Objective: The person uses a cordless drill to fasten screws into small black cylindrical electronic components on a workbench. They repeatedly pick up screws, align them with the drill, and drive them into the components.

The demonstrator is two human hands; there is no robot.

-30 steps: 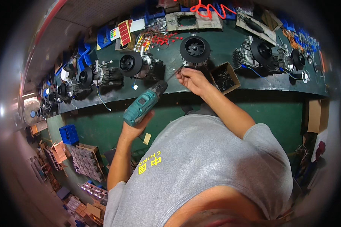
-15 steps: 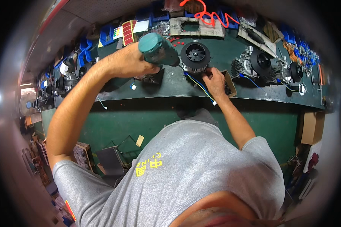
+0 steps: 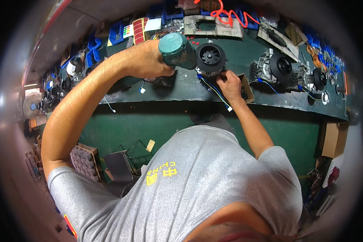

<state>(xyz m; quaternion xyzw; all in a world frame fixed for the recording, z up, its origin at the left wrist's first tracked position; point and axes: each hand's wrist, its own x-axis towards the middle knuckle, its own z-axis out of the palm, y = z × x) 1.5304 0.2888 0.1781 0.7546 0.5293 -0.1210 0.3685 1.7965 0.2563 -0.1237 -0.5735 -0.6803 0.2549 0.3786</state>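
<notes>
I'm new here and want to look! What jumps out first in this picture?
First, the teal power drill gripped in the left hand, up over the dark green bench. Right beside it sits a black round fan motor, with the right hand at its base. A bright orange coiled hose lies farther back.

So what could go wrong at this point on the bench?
The left hand holds the teal driver right beside the black fan unit, while the right hand steadies the unit's base. If the driver slips, it might strike those fingers. The blue wire trailing under the right hand could also snag or get pinched.
</notes>
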